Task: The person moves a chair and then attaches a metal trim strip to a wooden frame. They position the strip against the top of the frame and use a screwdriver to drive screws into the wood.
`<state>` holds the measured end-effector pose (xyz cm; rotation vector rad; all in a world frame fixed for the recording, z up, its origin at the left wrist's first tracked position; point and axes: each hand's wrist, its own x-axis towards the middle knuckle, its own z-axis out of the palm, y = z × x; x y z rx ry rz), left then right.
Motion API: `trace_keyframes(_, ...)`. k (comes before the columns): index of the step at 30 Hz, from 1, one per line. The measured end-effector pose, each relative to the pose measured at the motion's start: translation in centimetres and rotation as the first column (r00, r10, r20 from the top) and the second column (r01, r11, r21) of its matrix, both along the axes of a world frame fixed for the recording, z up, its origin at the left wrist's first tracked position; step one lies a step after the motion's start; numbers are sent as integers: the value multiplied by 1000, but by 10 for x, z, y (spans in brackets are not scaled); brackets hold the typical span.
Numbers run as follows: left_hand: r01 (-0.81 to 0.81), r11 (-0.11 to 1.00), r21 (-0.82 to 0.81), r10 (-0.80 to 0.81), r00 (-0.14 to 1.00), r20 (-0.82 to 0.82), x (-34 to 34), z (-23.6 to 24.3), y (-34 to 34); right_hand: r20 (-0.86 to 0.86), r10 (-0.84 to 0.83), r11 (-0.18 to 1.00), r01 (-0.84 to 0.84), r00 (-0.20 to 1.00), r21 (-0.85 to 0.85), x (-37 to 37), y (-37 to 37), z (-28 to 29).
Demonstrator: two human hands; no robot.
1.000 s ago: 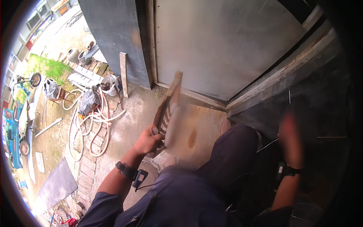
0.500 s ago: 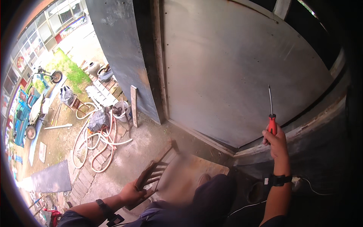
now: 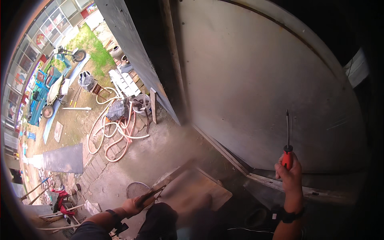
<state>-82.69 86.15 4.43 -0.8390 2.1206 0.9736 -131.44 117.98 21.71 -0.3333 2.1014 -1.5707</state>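
My right hand [image 3: 291, 176] is closed round the red and black handle of a screwdriver [image 3: 288, 130], its thin metal shaft pointing up. Behind the shaft stands a large pale panel [image 3: 244, 88], studded with small dark spots along its left edge; whether the tip touches it I cannot tell. Low in the view, my left hand [image 3: 133, 206] grips the back of a wooden chair [image 3: 198, 191]. The chair's flat seat is partly blurred, and my dark-clothed leg [image 3: 160, 220] comes up beside it.
A grey door-like slab [image 3: 136, 48] stands left of the panel. Beyond it lie a coiled pale hose [image 3: 96, 138], a bucket [image 3: 142, 105] and an upright plank [image 3: 153, 106]. A blue three-wheeled cart [image 3: 40, 94] is farther left. Thin white cables run near my right wrist.
The view has shifted, so the yard stands farther right and higher. The screwdriver and my right hand now appear lower. My left hand still holds the chair, now seen more from above.
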Motion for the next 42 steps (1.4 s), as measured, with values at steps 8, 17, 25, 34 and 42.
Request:
trace_keyframes(8, -227, 973, 42, 208, 942, 264, -37, 43, 5, 190, 114, 994, -112, 975, -20, 7, -17, 76)
trace_keyframes(17, -426, 882, -202, 460, 872, 166, -17, 55, 41, 367, 255, 967, -231, 895, -109, 41, -85, 136)
trace_keyframes(25, -534, 599, 597, 663, 748, 5, -129, 221, 48, 189, 609, 790, -610, 770, -60, 119, -117, 115)
trace_keyframes(34, -339, 43, 940, 724, 659, 205, -159, 291, 43, -95, 825, 559, -776, 558, 292, 175, -159, 197)
trace_keyframes(42, -215, 191, 958, 828, 560, -39, -167, 381, 35, 200, 750, 576, -771, 631, 272, 171, -162, 232)
